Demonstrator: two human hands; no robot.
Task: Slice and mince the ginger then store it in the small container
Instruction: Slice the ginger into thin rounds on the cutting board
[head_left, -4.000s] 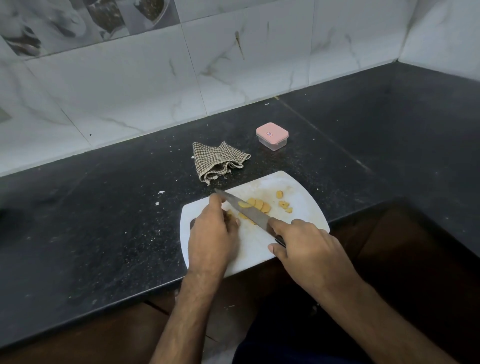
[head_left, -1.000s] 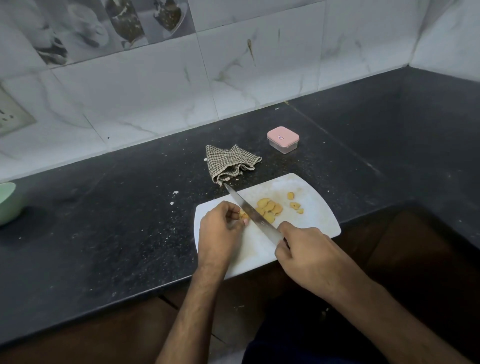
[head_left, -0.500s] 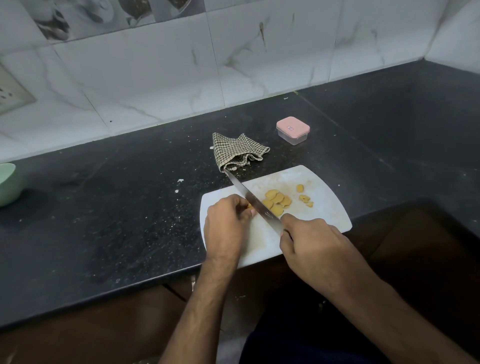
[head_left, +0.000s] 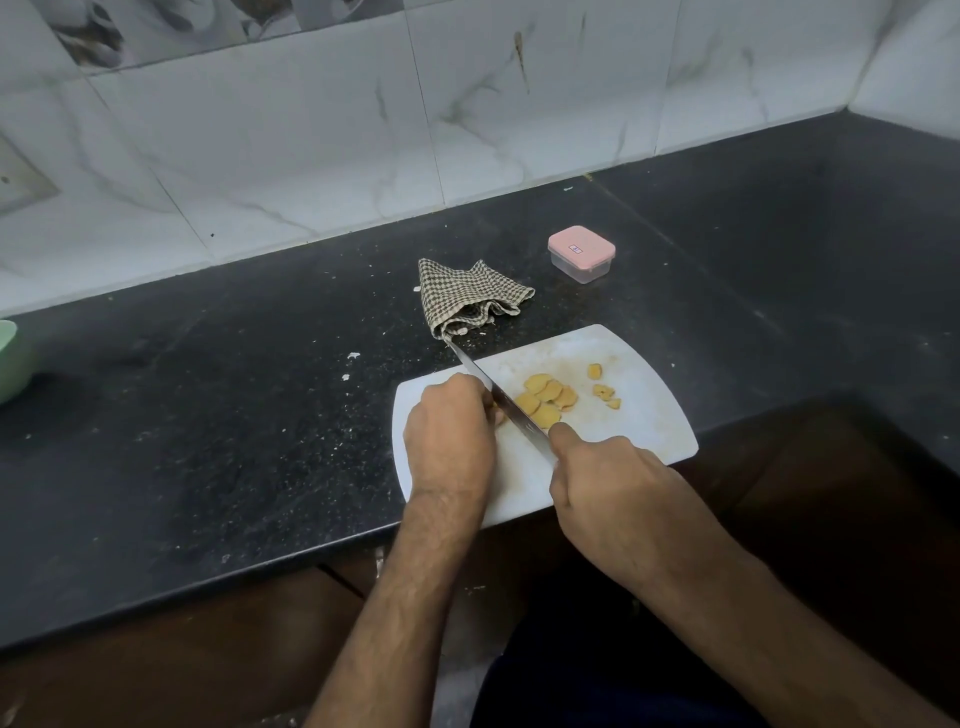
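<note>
The head view looks down on a black speckled worktop (head_left: 218, 447) backed by white marbled wall tiles (head_left: 322, 156). A white cutting board (head_left: 639, 431) lies at the front edge of the worktop, slightly overhanging it.

The left hand (head_left: 449, 441) rests on the left part of the board, its grip curled over a piece of ginger (head_left: 500, 417), of which only a sliver shows at the fingertips beside the blade. The right hand (head_left: 618, 483) has its grip closed round the handle of a knife (head_left: 498, 397); the handle itself is hidden in the fist. The blade runs diagonally up and left, passing just beside the left fingers, with its tip reaching past the board's far edge near the cloth.

To the right of the blade a small overlapping cluster of ginger slices (head_left: 548, 399) lies on the board, and a few smaller bits (head_left: 602, 391) sit a little further right.

Behind the board a checked cloth (head_left: 470, 299) lies crumpled on the worktop. Further back and right stands the small container (head_left: 582, 254), clear with a pink lid on. A pale green bowl (head_left: 10, 358) is cut off by the left edge.
</note>
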